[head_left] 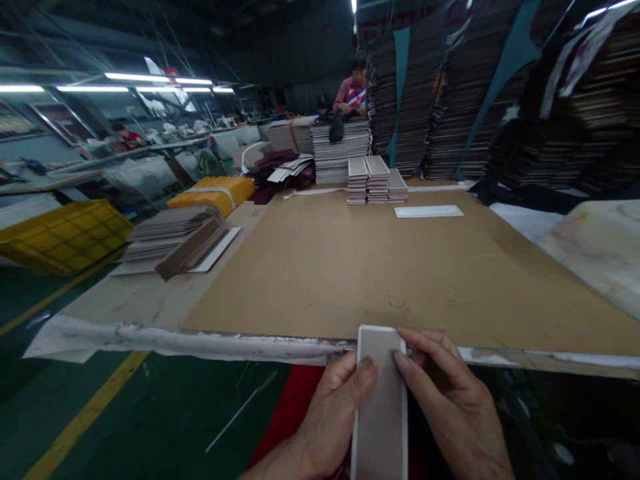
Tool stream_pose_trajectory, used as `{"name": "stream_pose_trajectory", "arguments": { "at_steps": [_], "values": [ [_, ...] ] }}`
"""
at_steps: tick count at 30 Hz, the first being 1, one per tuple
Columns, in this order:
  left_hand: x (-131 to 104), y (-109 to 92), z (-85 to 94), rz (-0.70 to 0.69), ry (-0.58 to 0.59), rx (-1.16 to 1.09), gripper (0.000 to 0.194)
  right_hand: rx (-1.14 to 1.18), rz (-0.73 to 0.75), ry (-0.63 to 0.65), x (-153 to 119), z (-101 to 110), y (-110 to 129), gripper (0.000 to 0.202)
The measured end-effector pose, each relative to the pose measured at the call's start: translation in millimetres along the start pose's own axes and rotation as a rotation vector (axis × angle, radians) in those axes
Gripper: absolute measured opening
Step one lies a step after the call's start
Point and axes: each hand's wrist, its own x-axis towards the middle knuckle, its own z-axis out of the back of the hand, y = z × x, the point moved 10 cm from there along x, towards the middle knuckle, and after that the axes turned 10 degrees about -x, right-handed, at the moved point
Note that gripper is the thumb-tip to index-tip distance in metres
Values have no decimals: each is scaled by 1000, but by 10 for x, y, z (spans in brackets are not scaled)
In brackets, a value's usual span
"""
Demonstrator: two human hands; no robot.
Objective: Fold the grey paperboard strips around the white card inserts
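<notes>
Between my hands is a long grey card strip [383, 413] with a white border, held at the near edge of the table, its lower end running out of view. My left hand [335, 413] grips it from the left, thumb flat on its face and the other fingers behind it. My right hand [450, 393] pinches its upper right edge between thumb and fingertips. Farther off on the tan tabletop [320, 273] lies a single white-edged strip [429, 211]. Behind that strip, to the left, stand small stacks of similar strips [370, 180].
To the left are grey and brown card sheets [175, 233], an orange wrapped bundle [215, 192] and a yellow basket [65, 233]. Tall stacks of boards [415, 100] rise at the back right. A person [353, 93] is behind a board pile. White plastic [600, 247] covers the right.
</notes>
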Motion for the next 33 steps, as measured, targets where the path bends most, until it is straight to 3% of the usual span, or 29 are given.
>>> {"name": "stream_pose_trajectory", "arguments": {
  "at_steps": [14,23,33],
  "values": [
    [-4,117,29,38,-22,55,45,363,-446,95,-121,-147,-536,31],
    [-21,152,35,53,-35,105,50,220,-236,79,-50,-15,-395,22],
    [51,-93,16,-68,-153,-70,32,207,-266,166,-109,-138,-429,24]
  ]
}}
